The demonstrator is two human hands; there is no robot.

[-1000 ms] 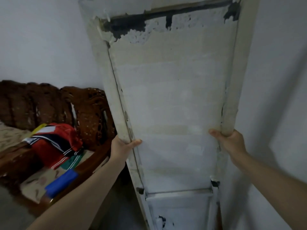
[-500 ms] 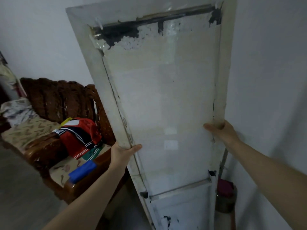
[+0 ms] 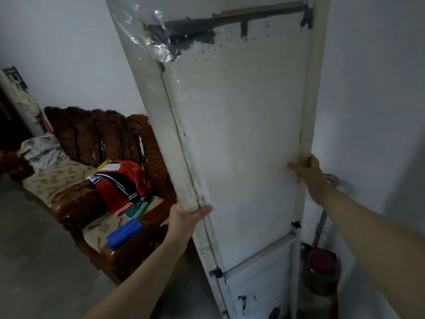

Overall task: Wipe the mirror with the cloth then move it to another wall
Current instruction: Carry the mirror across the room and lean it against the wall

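The tall mirror (image 3: 241, 139) stands upright in front of me with its worn white back panel facing me, dark tape marks near its top. My left hand (image 3: 186, 217) grips its left frame edge low down. My right hand (image 3: 308, 173) grips the right frame edge a little higher. Its glass side is hidden from me. No cloth is in view.
A carved brown wooden sofa (image 3: 96, 134) stands at the left, holding a red striped garment (image 3: 122, 183) and a blue roll (image 3: 124, 233). A jar with a dark lid (image 3: 322, 275) and a pipe (image 3: 319, 226) sit by the white wall (image 3: 372, 111) on the right. Grey floor (image 3: 34, 261) lies at lower left.
The mirror has come away from the wall and shifted right in view with both hands on it. More of the sofa, the floor and the jar behind the mirror show.
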